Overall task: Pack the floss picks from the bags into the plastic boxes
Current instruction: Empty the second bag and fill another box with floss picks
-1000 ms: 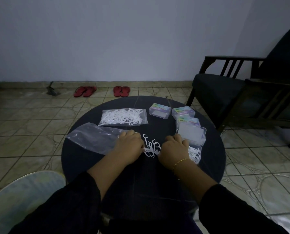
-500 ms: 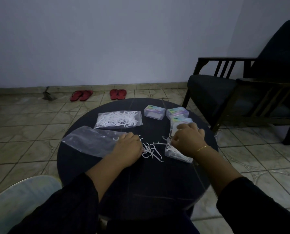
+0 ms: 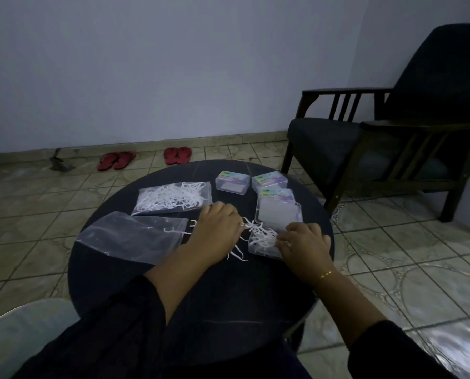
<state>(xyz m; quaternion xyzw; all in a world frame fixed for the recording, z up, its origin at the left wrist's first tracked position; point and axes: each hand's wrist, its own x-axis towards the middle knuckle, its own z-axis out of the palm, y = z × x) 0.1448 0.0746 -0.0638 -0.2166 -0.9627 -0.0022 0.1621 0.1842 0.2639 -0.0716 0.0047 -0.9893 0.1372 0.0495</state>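
Beside the open plastic box [image 3: 265,243], its lid [image 3: 279,213] flipped back for loading, the right hand [image 3: 305,246] steadies it, fingers curled on its edge; the left hand [image 3: 219,228] pinches floss picks [image 3: 251,228] (apparently) at its far-left corner.

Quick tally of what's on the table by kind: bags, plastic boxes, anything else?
Bags: 2, one full, one nearly empty
Closed boxes: 3
Open box: 1
Loose lid: 1
Loose picks: one pile, uncountable
Total: 7, picks excluded
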